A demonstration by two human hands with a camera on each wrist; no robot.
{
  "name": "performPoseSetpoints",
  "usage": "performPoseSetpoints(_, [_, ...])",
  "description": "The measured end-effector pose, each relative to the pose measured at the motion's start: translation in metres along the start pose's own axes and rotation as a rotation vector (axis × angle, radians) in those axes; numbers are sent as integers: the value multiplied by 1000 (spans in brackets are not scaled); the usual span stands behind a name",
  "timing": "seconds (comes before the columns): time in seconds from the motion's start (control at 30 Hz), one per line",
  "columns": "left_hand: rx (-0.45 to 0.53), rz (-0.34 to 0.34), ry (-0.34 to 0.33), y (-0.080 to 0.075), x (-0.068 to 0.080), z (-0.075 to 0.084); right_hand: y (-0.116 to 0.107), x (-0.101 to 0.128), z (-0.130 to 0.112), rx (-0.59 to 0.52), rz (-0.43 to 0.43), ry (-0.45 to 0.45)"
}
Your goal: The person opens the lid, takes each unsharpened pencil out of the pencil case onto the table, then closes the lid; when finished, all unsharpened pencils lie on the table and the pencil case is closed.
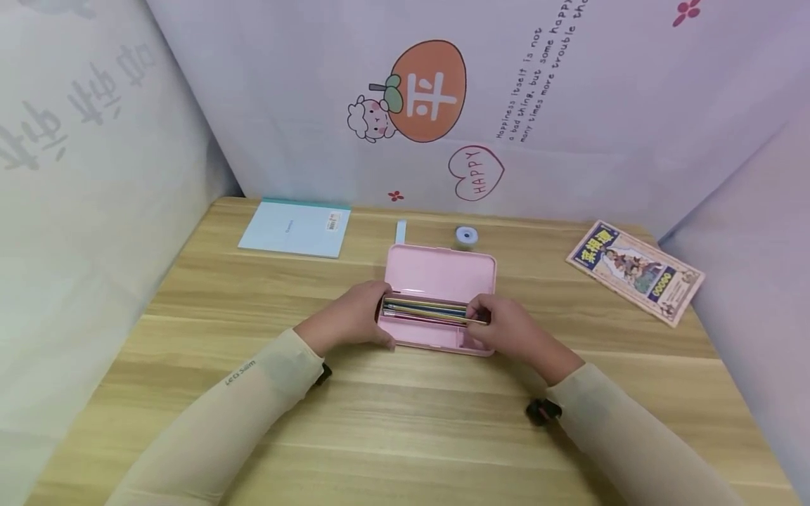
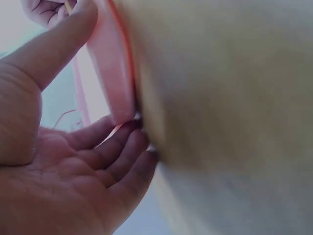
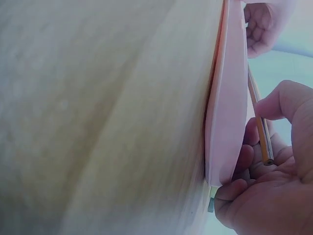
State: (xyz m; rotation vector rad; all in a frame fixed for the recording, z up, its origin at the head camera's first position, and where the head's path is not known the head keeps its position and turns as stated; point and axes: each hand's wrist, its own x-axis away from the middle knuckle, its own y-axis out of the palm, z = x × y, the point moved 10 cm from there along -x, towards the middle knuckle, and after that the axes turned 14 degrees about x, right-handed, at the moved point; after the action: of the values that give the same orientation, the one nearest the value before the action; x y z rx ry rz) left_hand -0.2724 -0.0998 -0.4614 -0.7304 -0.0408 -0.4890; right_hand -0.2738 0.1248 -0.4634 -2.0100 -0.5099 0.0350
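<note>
Pencil, slim, wooden and yellow with dark stripes [image 3: 263,140], sat over the right part of a rectangular pink plastic pencil case [image 1: 438,273], clamped between the thumb and fingers of the right hand [image 1: 514,329]. The left hand [image 1: 354,315] held the case's left end, its grip curved around the wall. Letting one end go too early could have dropped the pencil crosswise on the bundle of coloured pencils [image 1: 422,309] in the tray, and a push from the right hand might have slid the light case over the wood-grain desk [image 1: 405,436] had the left hand slackened. The pencil's long axis ran left to right, roughly along the case's length; its blunt end pointed right and seemed tilted above the rim, while its left end could not be singled out.
</note>
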Motion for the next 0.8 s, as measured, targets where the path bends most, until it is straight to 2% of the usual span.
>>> performPoseSetpoints(0.27, [127, 38, -12, 0, 3, -7, -3, 0, 1, 2, 28, -14])
performPoseSetpoints(0.53, [281, 37, -24, 1, 5, -11, -3, -2, 0, -13, 44, -43])
performPoseSetpoints(0.8, [320, 11, -44, 1, 5, -14, -4, -4, 1, -3, 52, -68])
